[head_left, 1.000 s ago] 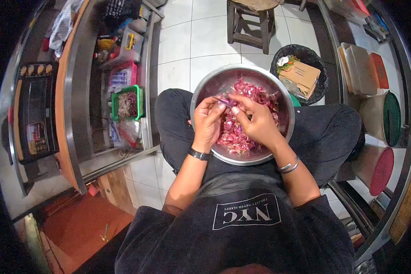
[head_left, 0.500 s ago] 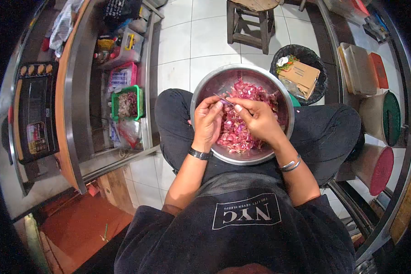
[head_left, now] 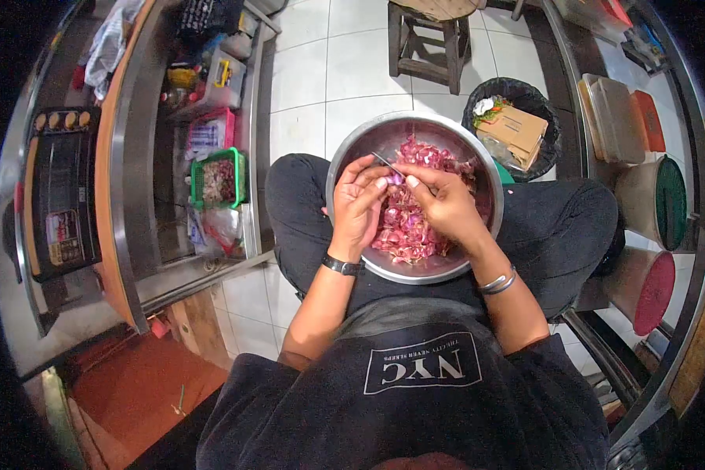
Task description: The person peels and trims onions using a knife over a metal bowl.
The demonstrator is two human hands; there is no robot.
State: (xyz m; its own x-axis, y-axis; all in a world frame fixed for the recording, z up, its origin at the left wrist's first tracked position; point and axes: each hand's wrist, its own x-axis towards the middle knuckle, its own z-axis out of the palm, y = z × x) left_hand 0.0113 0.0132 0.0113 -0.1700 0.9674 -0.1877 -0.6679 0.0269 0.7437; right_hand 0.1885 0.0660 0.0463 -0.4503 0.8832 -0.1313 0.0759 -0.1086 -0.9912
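Note:
A wide metal bowl [head_left: 351,145] rests in my lap, holding a heap of red shallots and loose purple skins [head_left: 410,235]. Over the middle of it, my left hand [head_left: 358,205] is closed around a small purple shallot [head_left: 395,179], pinched between thumb and fingers. My right hand [head_left: 445,202] grips a small knife [head_left: 385,161], its thin blade pointing up and left across the shallot. The knife's handle is hidden inside the right fingers. Both hands nearly touch each other at the shallot.
A black-lined bin [head_left: 478,95] with cardboard [head_left: 517,133] stands beyond the bowl at right. A wooden stool [head_left: 429,55] is ahead on the tiles. Left, a shelf holds a green basket [head_left: 242,176]; lidded tubs [head_left: 638,290] stand at right.
The fingers of my left hand have spread slightly and the shallot shows more between them. The knife blade has shifted a little upward. The bowl stays in place.

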